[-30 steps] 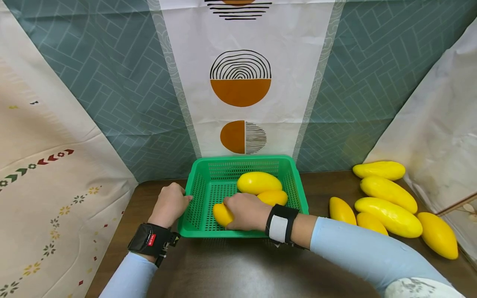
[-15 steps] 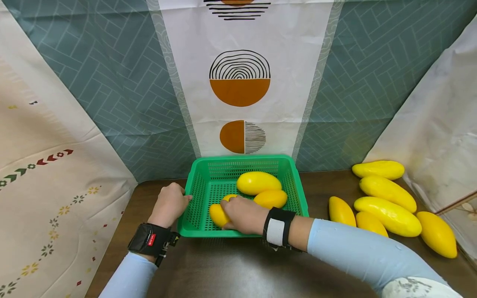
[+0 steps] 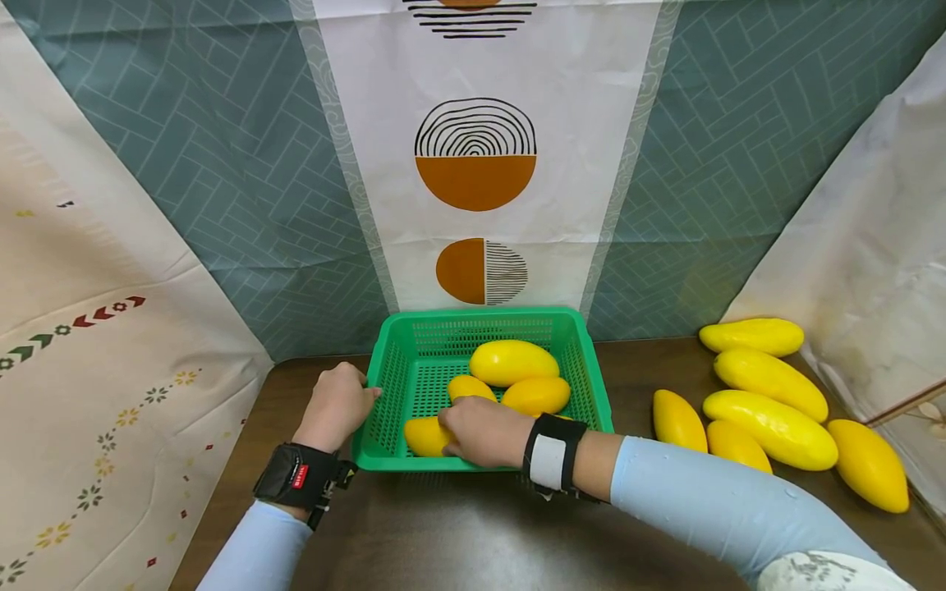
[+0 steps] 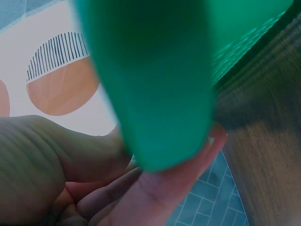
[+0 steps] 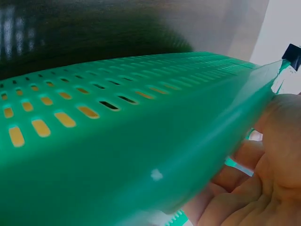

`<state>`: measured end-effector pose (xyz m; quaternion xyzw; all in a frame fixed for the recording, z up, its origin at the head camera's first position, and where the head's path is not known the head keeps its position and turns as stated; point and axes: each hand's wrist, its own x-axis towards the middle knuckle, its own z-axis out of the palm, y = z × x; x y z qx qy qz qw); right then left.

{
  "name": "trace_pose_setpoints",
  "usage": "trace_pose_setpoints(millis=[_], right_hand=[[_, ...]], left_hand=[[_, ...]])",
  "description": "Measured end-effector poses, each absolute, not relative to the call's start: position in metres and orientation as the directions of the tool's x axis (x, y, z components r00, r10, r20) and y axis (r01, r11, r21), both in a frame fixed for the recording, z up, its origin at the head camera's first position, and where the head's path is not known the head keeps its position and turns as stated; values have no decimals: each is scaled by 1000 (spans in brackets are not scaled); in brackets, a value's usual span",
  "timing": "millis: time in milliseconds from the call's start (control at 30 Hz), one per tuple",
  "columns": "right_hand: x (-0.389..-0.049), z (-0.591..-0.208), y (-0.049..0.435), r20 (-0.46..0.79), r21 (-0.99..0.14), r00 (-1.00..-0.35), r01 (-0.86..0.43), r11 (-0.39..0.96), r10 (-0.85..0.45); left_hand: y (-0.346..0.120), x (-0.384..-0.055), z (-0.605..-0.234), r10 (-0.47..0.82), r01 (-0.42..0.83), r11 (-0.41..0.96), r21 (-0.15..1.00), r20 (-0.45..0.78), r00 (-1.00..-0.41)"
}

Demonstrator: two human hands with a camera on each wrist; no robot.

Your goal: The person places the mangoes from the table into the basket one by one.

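My left hand (image 3: pixel 337 406) grips the left rim of a green plastic basket (image 3: pixel 375 394); the left wrist view shows thumb and fingers pinching that rim (image 4: pixel 160 136). Inside the basket, my right hand (image 3: pixel 484 431) holds a yellow mango (image 3: pixel 423 437) lying lengthwise at the front left, its right part covered by the fingers. Behind the hand lie a small mango (image 3: pixel 470 387), another mango (image 3: pixel 537 396) and a larger, paler yellow fruit (image 3: pixel 513 364). From the right wrist, the basket's front wall (image 5: pixel 155 136) hides the mango, and the curled fingers (image 5: pixel 235 202) show past the rim.
To the right on the dark wooden table (image 3: pixel 458 533) lie several yellow fruits, among them a long one (image 3: pixel 772 429) and a mango (image 3: pixel 868 465). A patterned cloth (image 3: pixel 476 271) hangs right behind the basket. Pale cloths flank both sides.
Inside the basket, my right hand has shifted the mango left and forward, turning it lengthwise along the front wall. The small mango behind has come into view. My left hand stays on the rim.
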<state>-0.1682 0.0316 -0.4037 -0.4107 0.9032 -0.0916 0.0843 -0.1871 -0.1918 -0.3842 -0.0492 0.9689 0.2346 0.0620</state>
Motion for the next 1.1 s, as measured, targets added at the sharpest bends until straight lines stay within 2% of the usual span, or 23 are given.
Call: trace_pose_setpoints(millis=[300,533,900,1100], right_hand=[[-169,-402,36,-107,-250,-652,-713,655,-750],[-172,-382,54,-99,-252,-667,-701,667,-738],[-182,-352,121,-41,-282,-816,-544,790,-576],[-187,-351,166,32,-276,-892,-442,854,-451]], left_hand=[[-191,-186,-385,-63,-118,882,456,-133,-989],[-192,-186,-385,-59,-114,882,458,-132,-989],[-193,-185,-384,-54,-110,880,462,-133,-990],[-192,-185,-384,-55,-108,881,461,-128,-990]])
